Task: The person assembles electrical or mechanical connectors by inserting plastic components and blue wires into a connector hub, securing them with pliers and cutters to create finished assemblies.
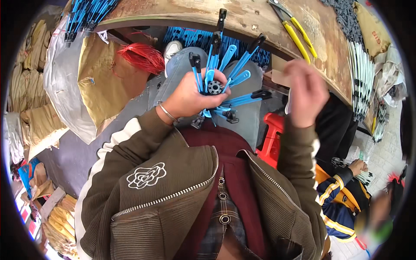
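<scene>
My left hand [196, 94] is closed around a spoked plastic piece held above my lap. Its round, toothed grey hub [215, 87] faces up beside my thumb. Light-blue plastic arms [242, 60] fan out from that hub, several of them tipped with black clip-like ends [260, 40]. At the right, apart from this piece, my right hand [307, 89] is raised just below the bench edge. Motion smears its fingers, so whether they hold anything cannot be made out.
Yellow-handled pliers [299, 38] lie on the worn wooden bench [173, 9]. Blue strips hang over its left end [89, 15]; white black-banded strips [362, 80] line the right. A red strand bundle [143, 57] sits by a brown sack [102, 73]. Another person's hand [358, 167] works at lower right.
</scene>
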`<state>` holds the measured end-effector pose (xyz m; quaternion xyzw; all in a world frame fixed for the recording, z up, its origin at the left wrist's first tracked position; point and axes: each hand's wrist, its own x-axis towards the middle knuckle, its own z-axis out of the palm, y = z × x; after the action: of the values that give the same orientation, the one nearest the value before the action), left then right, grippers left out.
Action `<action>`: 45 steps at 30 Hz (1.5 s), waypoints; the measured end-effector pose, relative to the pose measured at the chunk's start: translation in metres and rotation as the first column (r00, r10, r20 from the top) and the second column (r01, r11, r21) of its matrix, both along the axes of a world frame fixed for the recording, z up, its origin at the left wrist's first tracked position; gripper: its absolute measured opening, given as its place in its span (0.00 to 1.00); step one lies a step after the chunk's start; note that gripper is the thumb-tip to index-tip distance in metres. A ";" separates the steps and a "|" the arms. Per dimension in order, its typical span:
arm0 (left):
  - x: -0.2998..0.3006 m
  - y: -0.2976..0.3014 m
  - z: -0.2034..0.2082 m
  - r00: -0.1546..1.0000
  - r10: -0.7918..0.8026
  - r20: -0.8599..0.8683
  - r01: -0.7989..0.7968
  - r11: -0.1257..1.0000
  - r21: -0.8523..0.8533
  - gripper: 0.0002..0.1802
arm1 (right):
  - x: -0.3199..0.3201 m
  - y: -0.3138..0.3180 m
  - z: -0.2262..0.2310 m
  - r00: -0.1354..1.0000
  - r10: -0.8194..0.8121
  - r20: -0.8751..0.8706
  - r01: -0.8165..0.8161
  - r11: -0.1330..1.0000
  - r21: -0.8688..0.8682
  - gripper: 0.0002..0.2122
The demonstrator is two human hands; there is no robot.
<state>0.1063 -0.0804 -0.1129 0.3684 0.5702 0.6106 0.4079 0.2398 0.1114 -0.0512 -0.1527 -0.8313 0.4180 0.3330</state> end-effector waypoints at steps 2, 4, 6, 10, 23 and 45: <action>0.001 -0.002 0.001 0.993 -0.042 0.110 0.043 0.999 -0.005 0.11 | -0.010 0.040 0.017 0.977 -0.207 -0.050 0.213 0.945 0.249 0.10; 0.000 -0.003 0.001 0.980 -0.101 0.171 0.102 0.995 0.002 0.13 | -0.034 0.072 0.019 0.975 -0.209 -0.080 0.222 0.856 0.466 0.12; -0.002 -0.004 0.000 0.970 -0.132 0.202 0.134 0.991 0.003 0.14 | -0.053 0.089 0.012 0.952 -0.282 0.119 0.000 0.389 0.921 0.17; -0.008 -0.009 -0.004 0.960 -0.263 0.095 0.258 0.964 0.064 0.14 | -0.072 0.094 -0.008 0.867 -0.363 0.342 -0.093 0.556 0.826 0.20; -0.006 -0.005 -0.004 0.980 -0.138 0.143 0.137 0.990 0.015 0.18 | 0.035 0.026 -0.007 0.845 0.474 -0.246 -0.469 0.439 -0.766 0.23; 0.004 0.008 0.002 0.928 -0.222 -0.300 0.241 0.970 0.026 0.12 | 0.065 -0.055 -0.005 0.813 0.569 -0.124 -0.384 0.364 -0.849 0.17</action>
<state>0.1105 -0.0724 -0.1104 0.5325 0.5577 0.5141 0.3757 0.3053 0.0563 -0.0561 -0.0847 -0.5560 0.8269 -0.0017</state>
